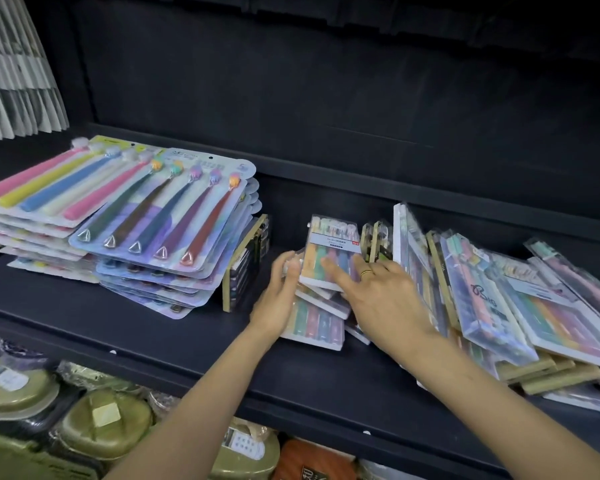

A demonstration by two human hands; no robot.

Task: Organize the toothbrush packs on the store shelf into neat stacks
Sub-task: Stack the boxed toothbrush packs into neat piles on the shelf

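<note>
Your left hand [280, 292] curls round the left edge of a small stack of boxed toothbrush packs [321, 299] at mid-shelf; your right hand [378, 295] lies flat, fingers straight, pressing the top pack [329, 252], which sits skewed on those beneath; on the left, two stacks of carded packs [136, 216] already lie fairly tidy; on the right, a jumbled heap of boxed packs [520, 306] leans and overlaps, unsorted; by my reckoning, most of the boxed packs remain to be squared on the dark shelf [153, 344].
</note>
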